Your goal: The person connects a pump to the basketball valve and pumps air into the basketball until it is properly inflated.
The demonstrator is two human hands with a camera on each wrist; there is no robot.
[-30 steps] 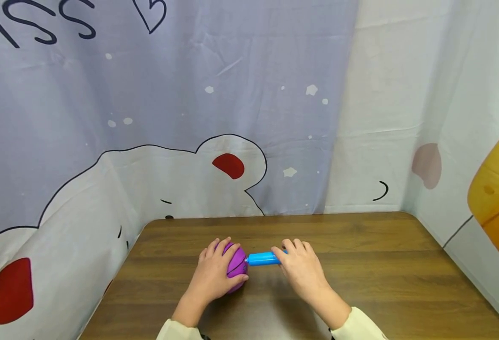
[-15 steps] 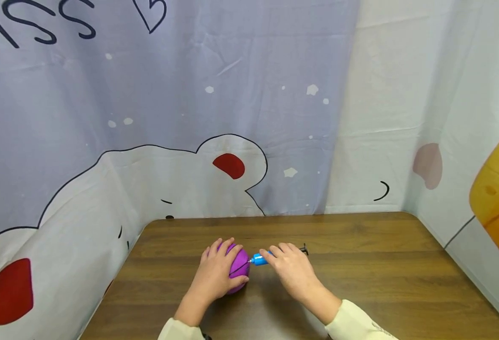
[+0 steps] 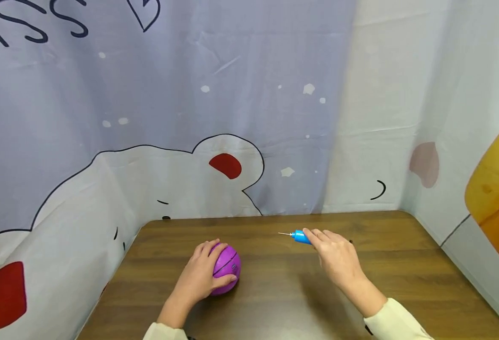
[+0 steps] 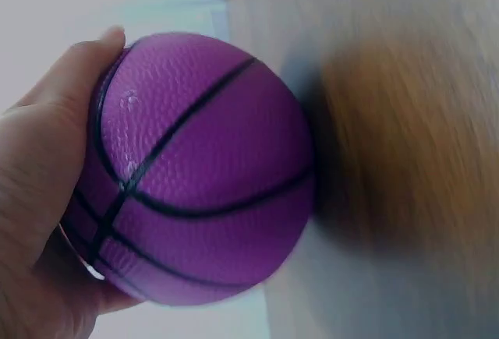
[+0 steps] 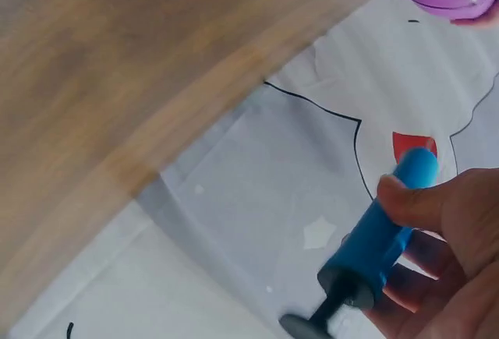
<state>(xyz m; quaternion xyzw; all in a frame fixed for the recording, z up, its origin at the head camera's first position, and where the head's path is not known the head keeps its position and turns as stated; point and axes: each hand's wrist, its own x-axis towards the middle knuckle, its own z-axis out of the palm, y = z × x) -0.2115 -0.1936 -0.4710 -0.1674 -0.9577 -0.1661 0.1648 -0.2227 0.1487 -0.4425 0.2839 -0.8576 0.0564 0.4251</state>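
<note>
A small purple basketball (image 3: 228,269) with black seams sits on the left part of the table. My left hand (image 3: 201,271) grips it from the left, thumb at the near side and fingers over the top; the left wrist view shows the ball (image 4: 210,167) against the palm. To the right, my right hand (image 3: 338,255) holds a blue hand pump (image 5: 378,238) above the table, fingers wrapped round its barrel. The pump's thin metal needle (image 3: 285,233) points left toward the ball, with a wide gap between them. Its black handle (image 5: 320,316) shows at the other end.
The brown wooden table (image 3: 266,307) has rounded back corners. A printed curtain (image 3: 274,118) with bear figures hangs right behind it and along both sides.
The pump's needle has come out of the ball, and my right hand has carried the pump right and upward. My left hand and the ball have shifted slightly left.
</note>
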